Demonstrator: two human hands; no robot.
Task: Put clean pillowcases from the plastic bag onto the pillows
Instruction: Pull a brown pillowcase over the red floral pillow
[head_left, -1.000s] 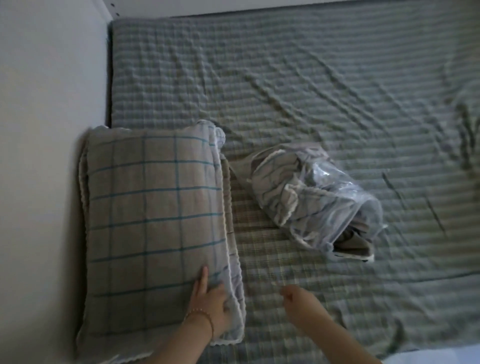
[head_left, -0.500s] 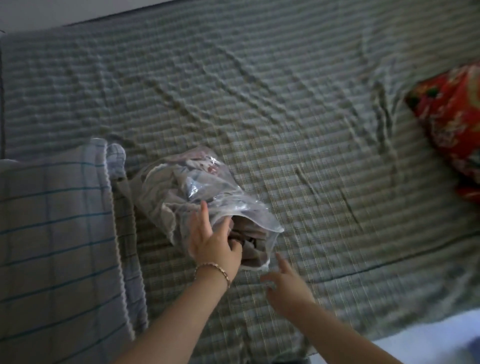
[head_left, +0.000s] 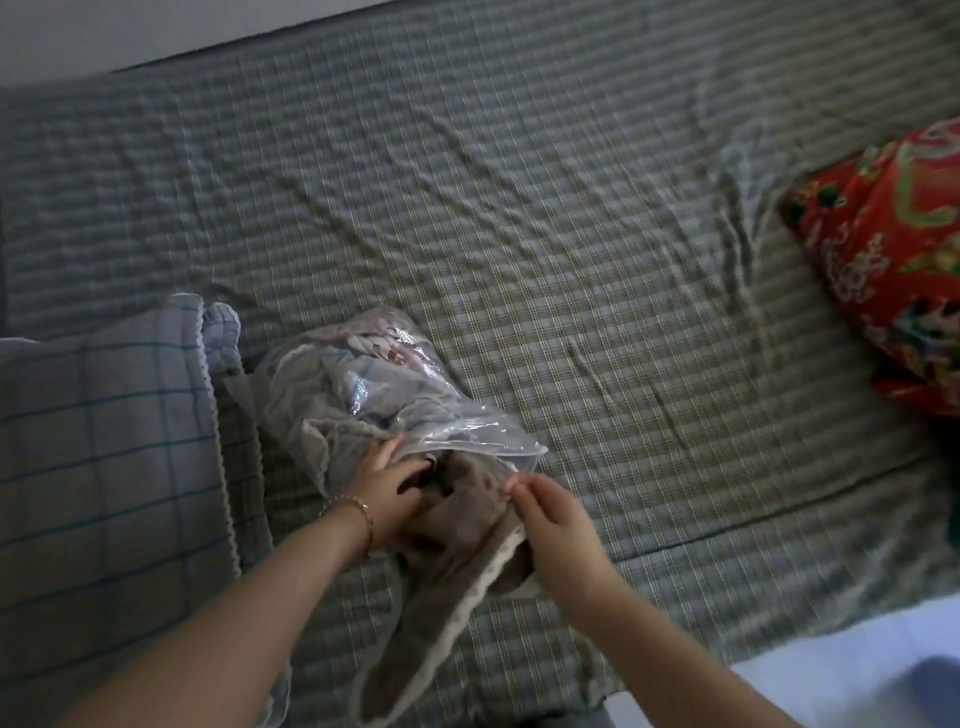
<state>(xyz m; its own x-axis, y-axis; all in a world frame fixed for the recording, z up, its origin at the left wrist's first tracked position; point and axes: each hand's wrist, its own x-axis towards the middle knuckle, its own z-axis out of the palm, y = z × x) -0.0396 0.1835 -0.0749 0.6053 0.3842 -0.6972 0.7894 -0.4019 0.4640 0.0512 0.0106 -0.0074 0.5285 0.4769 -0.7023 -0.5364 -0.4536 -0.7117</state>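
Plastic bag (head_left: 395, 384) lies toward the near-left corner of the bed (head_left: 571, 260), just beside the pillow (head_left: 104, 467). Left grip (head_left: 389, 488): thumb on the plastic, fingers curled into the bag's mouth, holding it. Right grip (head_left: 550, 525) pinches the lace-edged pillowcase (head_left: 457, 561), which is partly out and trails toward the near edge. Judgement: anchor the bag and draw the pillowcase out low and steadily, so the other linen isn't dragged along.

We see a bed (head_left: 519, 208) covered by a wrinkled grey-green checked sheet that fills almost the whole view. At its left lies a pillow (head_left: 104, 441) in a pale case crossed by thin blue lines. Just right of it lies a clear plastic bag (head_left: 395, 395) stuffed with fabric. A brown cloth (head_left: 441, 587) with lace edging trails from the bag's mouth across the sheet toward the near edge. At the right edge lies a red flowered cushion (head_left: 883, 270).
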